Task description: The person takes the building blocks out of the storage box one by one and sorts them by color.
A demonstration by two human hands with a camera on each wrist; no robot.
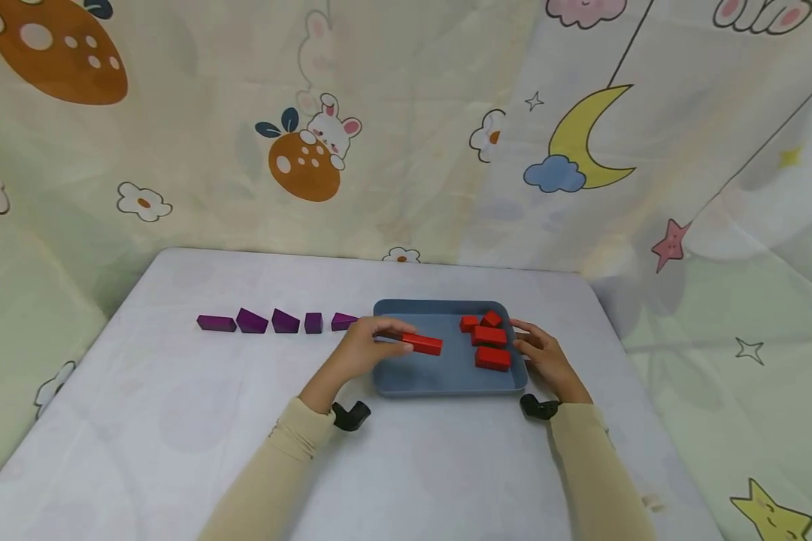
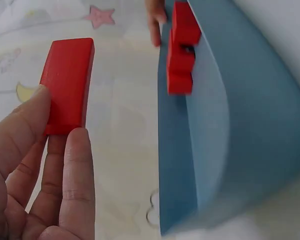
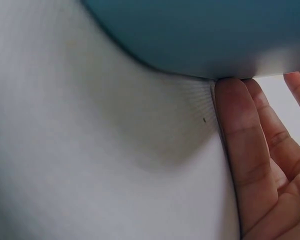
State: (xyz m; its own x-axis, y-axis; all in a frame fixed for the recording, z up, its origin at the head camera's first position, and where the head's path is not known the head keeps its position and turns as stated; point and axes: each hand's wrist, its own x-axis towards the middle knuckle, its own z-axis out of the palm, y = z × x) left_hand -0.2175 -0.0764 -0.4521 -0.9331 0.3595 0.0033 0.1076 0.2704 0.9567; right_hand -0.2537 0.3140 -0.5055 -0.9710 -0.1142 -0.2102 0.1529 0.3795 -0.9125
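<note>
My left hand [image 1: 368, 347] pinches a red rectangular block [image 2: 67, 82] between thumb and fingers, over the left part of a blue-grey tray [image 1: 406, 382]. Its flat face shows in the left wrist view, and its free end points right in the head view. Several red blocks [image 1: 492, 358] of different shapes sit together along the tray's right side. My right hand [image 1: 546, 361] is at the tray's right edge, and its fairly straight fingers [image 3: 240, 120] touch the tray's outer side. The right thumb is hidden in the right wrist view.
Several purple blocks [image 1: 286, 321] stand in a row on the white table [image 1: 176, 421], left of the tray. The nearest purple block [image 1: 342, 321] lies just beyond my left hand. A cloth backdrop [image 1: 433, 150] with cartoon prints rises behind the table and at both sides.
</note>
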